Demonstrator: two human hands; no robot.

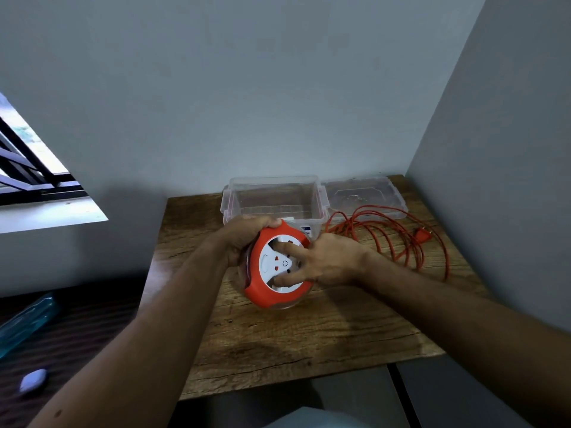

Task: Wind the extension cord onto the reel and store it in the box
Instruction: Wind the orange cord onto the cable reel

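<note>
An orange reel (pixel 265 296) with a white socket face is held tilted just above the wooden table (pixel 309 341). My left hand (pixel 244 236) grips its top left rim. My right hand (pixel 327 261) rests on the white face with fingers spread into its recesses. The orange extension cord (pixel 401 242) lies in loose loops on the table to the right, its plug (pixel 421 234) near the far right. A clear plastic box (pixel 275 199) stands open and empty just behind the reel.
The clear lid (pixel 367 196) lies flat to the right of the box, against the back wall. Walls close the table at the back and right. A dark surface at the left holds a teal bottle (pixel 24 322) and a small pale object (pixel 33 380).
</note>
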